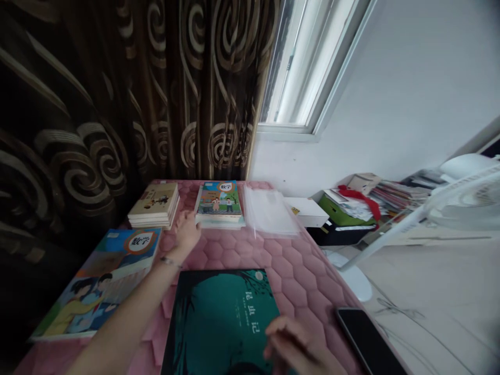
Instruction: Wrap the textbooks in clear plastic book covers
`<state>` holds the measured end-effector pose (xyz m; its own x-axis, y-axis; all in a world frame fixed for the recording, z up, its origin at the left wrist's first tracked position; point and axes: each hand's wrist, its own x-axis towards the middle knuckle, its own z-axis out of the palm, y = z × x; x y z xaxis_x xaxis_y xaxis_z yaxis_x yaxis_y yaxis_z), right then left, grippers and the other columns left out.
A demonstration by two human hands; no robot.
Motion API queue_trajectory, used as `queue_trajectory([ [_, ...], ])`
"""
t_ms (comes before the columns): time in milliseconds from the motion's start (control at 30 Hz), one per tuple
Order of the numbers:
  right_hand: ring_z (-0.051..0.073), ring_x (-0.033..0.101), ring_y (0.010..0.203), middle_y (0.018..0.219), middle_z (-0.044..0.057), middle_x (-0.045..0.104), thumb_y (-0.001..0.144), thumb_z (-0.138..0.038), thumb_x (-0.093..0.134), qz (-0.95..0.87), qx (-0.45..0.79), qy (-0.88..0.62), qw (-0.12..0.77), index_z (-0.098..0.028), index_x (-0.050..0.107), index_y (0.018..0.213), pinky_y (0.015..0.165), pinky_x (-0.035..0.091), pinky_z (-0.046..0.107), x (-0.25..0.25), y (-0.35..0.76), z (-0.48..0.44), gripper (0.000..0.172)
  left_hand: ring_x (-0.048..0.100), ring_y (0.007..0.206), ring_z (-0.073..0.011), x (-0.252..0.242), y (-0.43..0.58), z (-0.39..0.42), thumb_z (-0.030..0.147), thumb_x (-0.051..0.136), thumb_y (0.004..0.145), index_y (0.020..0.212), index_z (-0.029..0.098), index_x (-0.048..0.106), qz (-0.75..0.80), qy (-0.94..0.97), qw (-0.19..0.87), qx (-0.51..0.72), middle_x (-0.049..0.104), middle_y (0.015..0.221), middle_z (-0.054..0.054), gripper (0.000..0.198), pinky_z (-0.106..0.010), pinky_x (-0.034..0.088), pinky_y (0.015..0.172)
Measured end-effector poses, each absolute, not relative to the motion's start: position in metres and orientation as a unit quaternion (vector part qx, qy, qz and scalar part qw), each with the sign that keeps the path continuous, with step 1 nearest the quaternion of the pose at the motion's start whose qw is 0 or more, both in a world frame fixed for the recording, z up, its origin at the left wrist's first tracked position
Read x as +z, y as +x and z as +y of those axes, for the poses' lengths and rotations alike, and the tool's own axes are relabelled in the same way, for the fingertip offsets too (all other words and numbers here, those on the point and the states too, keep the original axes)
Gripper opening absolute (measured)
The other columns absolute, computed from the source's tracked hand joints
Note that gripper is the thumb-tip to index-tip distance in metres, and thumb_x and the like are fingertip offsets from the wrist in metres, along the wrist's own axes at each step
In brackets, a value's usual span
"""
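My left hand (187,230) reaches far across the pink quilted table (297,276), its fingers at the near left corner of a stack of green-covered textbooks (219,202). The fingers are bunched against the stack's edge; I cannot see if they grip it. My right hand (299,344) rests near the bottom edge, fingers curled on the lower right corner of a dark teal book (222,317) lying flat in front of me. A beige stack of books (155,204) lies left of the green stack. A large colourful textbook (105,278) lies at the left.
Clear plastic sleeves (269,211) lie right of the green stack. A black phone (367,341) sits at the table's right edge. Beyond are a white box (308,211), a cluttered pile of papers (375,198), a white fan (461,200) and a patterned dark curtain (117,94).
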<state>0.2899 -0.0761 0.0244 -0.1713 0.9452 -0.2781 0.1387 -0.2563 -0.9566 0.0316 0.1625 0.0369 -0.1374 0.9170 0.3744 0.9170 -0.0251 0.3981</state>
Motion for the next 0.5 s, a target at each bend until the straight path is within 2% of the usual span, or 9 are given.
queue_trajectory([
  [67, 0.017, 0.066, 0.068, 0.081, 0.002, 0.07, 0.083, -0.059, 0.055, -0.532, 0.478, -0.564, 0.411, -0.024, 0.065, 0.093, 0.063, 0.055, 0.029, 0.034, 0.303, -0.054, 0.037, 0.057, 0.113, -0.0285, 0.019, 0.014, 0.139, 0.019, 0.055, 0.083, 0.114, 0.015, 0.057, 0.704, 0.647, 0.008, 0.294, 0.061, 0.116, -0.015, 0.031, -0.043, 0.046, 0.096],
  [133, 0.02, 0.066, 0.078, 0.089, 0.006, 0.07, 0.084, -0.056, 0.054, -0.596, 0.396, -0.571, 0.403, -0.022, 0.066, 0.091, 0.068, 0.055, 0.031, 0.037, 0.312, -0.035, 0.036, 0.06, 0.109, -0.0267, -0.001, 0.0, 0.114, 0.02, 0.054, 0.083, 0.109, 0.016, 0.058, 0.694, 0.648, 0.022, 0.312, 0.064, 0.11, -0.014, 0.027, -0.042, 0.048, 0.094],
  [233, 0.022, 0.065, 0.098, 0.105, 0.008, 0.068, 0.09, -0.045, 0.05, -0.71, 0.325, -0.536, 0.32, -0.023, 0.068, 0.095, 0.086, 0.053, 0.037, 0.036, 0.314, -0.028, 0.029, 0.063, 0.103, -0.026, -0.03, -0.013, 0.083, 0.025, 0.054, 0.083, 0.107, 0.017, 0.059, 0.672, 0.651, 0.057, 0.348, 0.065, 0.108, -0.013, 0.026, -0.042, 0.05, 0.092],
  [300, 0.023, 0.058, 0.115, 0.123, 0.008, 0.063, 0.09, -0.039, 0.054, -0.774, 0.31, -0.497, 0.241, -0.026, 0.068, 0.108, 0.098, 0.048, 0.041, 0.034, 0.309, -0.035, 0.026, 0.064, 0.102, -0.0263, -0.042, -0.016, 0.071, 0.027, 0.054, 0.083, 0.109, 0.016, 0.058, 0.666, 0.651, 0.077, 0.357, 0.066, 0.107, -0.014, 0.028, -0.042, 0.051, 0.091],
  [333, 0.025, 0.051, 0.124, 0.132, 0.008, 0.058, 0.087, -0.038, 0.059, -0.798, 0.305, -0.479, 0.202, -0.027, 0.066, 0.115, 0.103, 0.044, 0.044, 0.033, 0.306, -0.04, 0.031, 0.064, 0.103, -0.0265, -0.046, -0.016, 0.068, 0.028, 0.053, 0.084, 0.109, 0.016, 0.059, 0.661, 0.653, 0.082, 0.361, 0.066, 0.108, -0.014, 0.029, -0.042, 0.051, 0.091],
  [400, 0.029, 0.034, 0.138, 0.146, 0.006, 0.045, 0.08, -0.038, 0.069, -0.831, 0.295, -0.451, 0.136, -0.03, 0.058, 0.129, 0.109, 0.036, 0.049, 0.031, 0.298, -0.051, 0.051, 0.064, 0.106, -0.0261, -0.049, -0.016, 0.064, 0.029, 0.051, 0.085, 0.108, 0.016, 0.059, 0.646, 0.662, 0.079, 0.372, 0.066, 0.112, -0.014, 0.027, -0.042, 0.05, 0.094],
  [500, 0.032, 0.019, 0.144, 0.154, 0.004, 0.034, 0.072, -0.04, 0.077, -0.863, 0.269, -0.42, 0.081, -0.035, 0.047, 0.14, 0.114, 0.025, 0.057, 0.024, 0.289, -0.064, 0.073, 0.064, 0.106, -0.0248, -0.047, -0.016, 0.063, 0.028, 0.049, 0.086, 0.104, 0.019, 0.061, 0.63, 0.676, 0.078, 0.374, 0.068, 0.113, -0.012, 0.024, -0.041, 0.049, 0.095],
])
